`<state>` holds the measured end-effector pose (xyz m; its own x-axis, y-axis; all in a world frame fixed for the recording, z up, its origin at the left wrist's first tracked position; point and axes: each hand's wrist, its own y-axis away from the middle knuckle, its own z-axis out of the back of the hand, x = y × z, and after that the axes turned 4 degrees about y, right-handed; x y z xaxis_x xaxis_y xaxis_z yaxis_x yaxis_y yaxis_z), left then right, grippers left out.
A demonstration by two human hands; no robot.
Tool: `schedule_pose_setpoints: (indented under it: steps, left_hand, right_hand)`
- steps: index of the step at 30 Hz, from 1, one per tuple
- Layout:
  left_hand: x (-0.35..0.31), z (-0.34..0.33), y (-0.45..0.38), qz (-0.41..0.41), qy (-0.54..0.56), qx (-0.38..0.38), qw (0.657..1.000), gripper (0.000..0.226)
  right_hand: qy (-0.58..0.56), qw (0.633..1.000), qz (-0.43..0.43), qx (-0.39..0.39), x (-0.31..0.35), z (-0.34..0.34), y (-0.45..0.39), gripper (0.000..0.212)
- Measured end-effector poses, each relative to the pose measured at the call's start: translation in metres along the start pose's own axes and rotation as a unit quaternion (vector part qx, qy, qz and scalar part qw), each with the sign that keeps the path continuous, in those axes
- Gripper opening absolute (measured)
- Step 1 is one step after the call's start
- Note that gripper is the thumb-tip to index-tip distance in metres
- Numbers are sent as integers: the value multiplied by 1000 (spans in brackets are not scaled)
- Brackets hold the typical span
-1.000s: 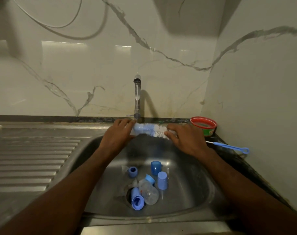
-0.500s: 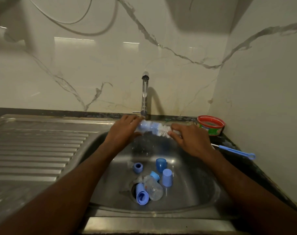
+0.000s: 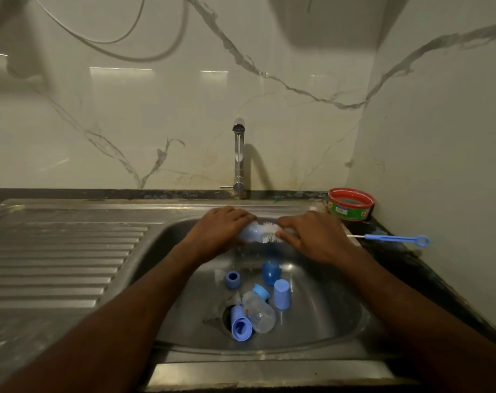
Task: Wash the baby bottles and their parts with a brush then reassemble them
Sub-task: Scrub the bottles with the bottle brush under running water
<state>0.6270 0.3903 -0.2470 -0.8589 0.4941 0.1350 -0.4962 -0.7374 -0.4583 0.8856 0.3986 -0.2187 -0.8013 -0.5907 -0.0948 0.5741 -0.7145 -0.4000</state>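
Over the back of the steel sink (image 3: pixel 340 330), my left hand (image 3: pixel 218 231) grips a clear baby bottle (image 3: pixel 251 232) lying sideways. My right hand (image 3: pixel 312 236) grips a white bristle brush (image 3: pixel 269 233) whose head pokes into the bottle's mouth. In the basin lie a second clear bottle with a blue ring (image 3: pixel 259 309), a blue cap over the drain (image 3: pixel 241 324), a pale blue cap (image 3: pixel 282 293), a dark blue cap (image 3: pixel 270 272) and a small blue ring (image 3: pixel 232 279).
A thin stream of water runs from the tap (image 3: pixel 238 157) behind my hands. A red-rimmed green tub (image 3: pixel 351 204) and a thin blue-handled brush (image 3: pixel 394 238) lie on the dark counter at right. The ribbed drainboard (image 3: pixel 56 259) stretches left.
The brush head has gone further into the bottle, so my hands are closer together. My head has shifted, moving the whole scene slightly in the frame.
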Motion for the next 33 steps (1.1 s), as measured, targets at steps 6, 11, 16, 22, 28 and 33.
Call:
schedule_pose_setpoints:
  steps: [6, 11, 16, 22, 28, 33]
  left_hand:
    - [10, 4, -4, 51, 25, -50, 997, 69]
    - [23, 8, 4, 98, 65, -99, 988, 67]
    - [13, 2, 4, 50, 9, -106, 993, 72]
    - [-4, -13, 2, 166, 144, -71, 973, 97]
    - [-18, -16, -8, 118, 209, -45, 970, 72]
    - [1, -4, 0, 126, 110, -124, 978, 59]
  right_hand:
    - [-18, 997, -28, -65, -6, 2, -5, 26]
    - [-39, 995, -36, -79, -8, 2, -2, 26]
    - [-11, 998, 52, -29, 17, 7, -4, 29]
    - [-1, 1000, 9, -20, 23, 11, -5, 29]
    - [34, 990, -127, -57, 10, 1, -7, 28]
    - [9, 998, -60, -16, 9, 3, -3, 31]
